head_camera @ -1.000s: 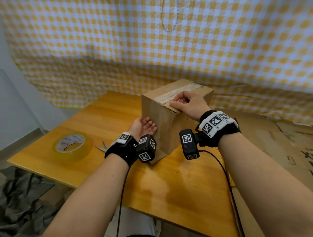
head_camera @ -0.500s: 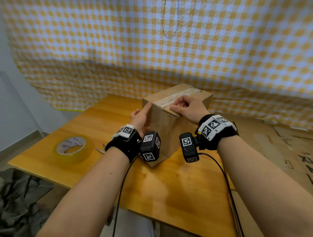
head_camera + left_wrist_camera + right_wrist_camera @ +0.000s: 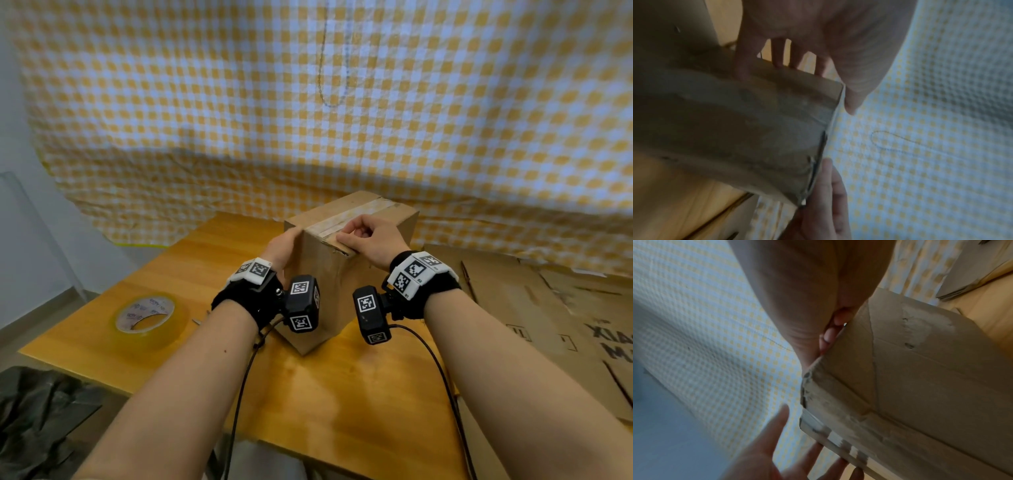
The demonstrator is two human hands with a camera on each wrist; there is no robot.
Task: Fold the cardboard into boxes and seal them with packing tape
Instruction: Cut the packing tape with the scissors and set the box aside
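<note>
A closed cardboard box (image 3: 346,270) stands on the wooden table (image 3: 342,404), with a strip of clear tape (image 3: 352,214) along its top seam. My left hand (image 3: 284,248) lies flat against the box's left side, fingers straight and thumb up at the corner. In the left wrist view the box (image 3: 735,123) fills the left, with the left fingers (image 3: 778,55) behind it. My right hand (image 3: 370,238) rests on the near top edge, fingers curled over it at the tape's end. The right wrist view shows the curled fingertips (image 3: 830,334) on the box (image 3: 920,386).
A roll of clear packing tape (image 3: 147,317) lies on the table's left part, with scissors (image 3: 202,320) partly hidden beside my left arm. Flat cardboard sheets (image 3: 548,308) are stacked to the right. A yellow checked cloth (image 3: 308,102) hangs behind. Dark fabric (image 3: 41,414) lies lower left.
My left hand has slid up the box's left side from near its bottom to just under the top corner. The right hand has stayed on the top edge.
</note>
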